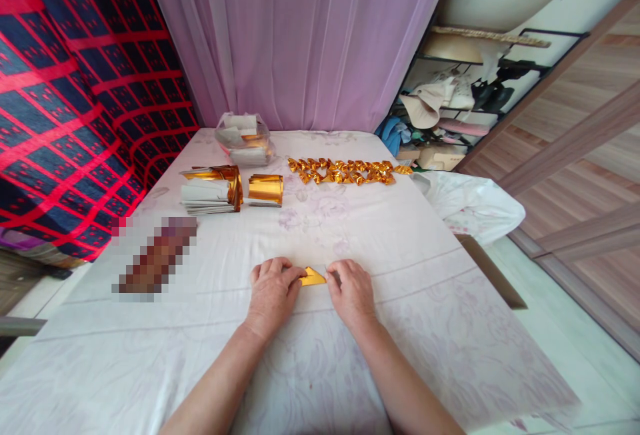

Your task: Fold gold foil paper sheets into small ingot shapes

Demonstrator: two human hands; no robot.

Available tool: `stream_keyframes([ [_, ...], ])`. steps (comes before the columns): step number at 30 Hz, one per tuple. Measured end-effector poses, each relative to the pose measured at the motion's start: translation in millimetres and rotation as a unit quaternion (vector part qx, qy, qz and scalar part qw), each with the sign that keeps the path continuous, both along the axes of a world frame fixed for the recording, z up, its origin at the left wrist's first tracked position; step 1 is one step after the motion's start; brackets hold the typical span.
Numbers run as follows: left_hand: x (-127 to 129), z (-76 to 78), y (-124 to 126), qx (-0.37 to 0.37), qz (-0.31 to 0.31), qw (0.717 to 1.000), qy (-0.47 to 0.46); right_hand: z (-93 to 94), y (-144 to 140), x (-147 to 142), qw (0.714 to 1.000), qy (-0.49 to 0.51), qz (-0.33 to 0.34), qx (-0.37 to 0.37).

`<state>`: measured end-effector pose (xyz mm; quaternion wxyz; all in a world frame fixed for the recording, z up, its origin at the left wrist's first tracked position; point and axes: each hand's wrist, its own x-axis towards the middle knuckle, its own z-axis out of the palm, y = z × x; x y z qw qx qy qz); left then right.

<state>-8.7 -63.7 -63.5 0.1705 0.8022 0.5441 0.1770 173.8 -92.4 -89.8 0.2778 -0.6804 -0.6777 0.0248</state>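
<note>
Head view: a small piece of folded gold paper [313, 278] lies between the two hands, low over the white, floral-patterned tablecloth [320, 342]. Its long axis runs roughly left to right across the table. The gold face narrows to a sharp point at the right, while its left end disappears under the left thumb; a grey patch shows along its far edge.

The left hand [274, 288] sits directly left of the paper, its fingers bent and its thumb and forefinger pinching that end. The right hand [353, 292] is on the other side, fingers curled, the thumb tip right at the paper's point; whether it grips or merely touches there, I cannot tell.

Farther up the table, beyond the hands, shiny gold folded pieces [350, 172] are set out in rows to the right. Left of them stand a small stack of gold sheets [266, 190] and a larger, grey-and-gold stack [213, 190], with a clear plastic bag [244, 140] of similar sheets behind.
</note>
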Motion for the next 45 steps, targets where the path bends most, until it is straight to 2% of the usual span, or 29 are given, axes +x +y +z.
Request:
stream_keyframes([
  [8, 0.9, 0.2, -1.3, 0.004, 0.000, 1.000, 0.008, 6.9, 1.6, -6.1, 0.999, 0.000, 0.029, 0.018],
  [13, -0.3, 0.0, -1.3, 0.015, -0.002, 1.000, 0.026, 11.4, 4.1, -11.5, 0.995, -0.021, 0.094, 0.012],
  [16, 0.0, 1.6, -2.3, 0.019, -0.007, 0.999, 0.037, 13.2, 2.5, -14.3, 0.992, -0.059, 0.111, -0.012],
  [25, 6.5, 7.4, -7.0, 0.070, -0.027, 0.989, 0.131, 26.5, 2.3, -17.4, 0.975, -0.170, 0.132, -0.059],
  [35, 4.3, 4.1, -5.0, 0.085, -0.032, 0.987, 0.129, 14.2, -15.7, 2.4, 0.982, -0.137, 0.129, -0.015],
  [45, 3.9, 1.7, -4.0, 0.094, -0.030, 0.988, 0.117, 27.2, -15.8, 8.8, 0.968, -0.179, 0.157, -0.074],
])
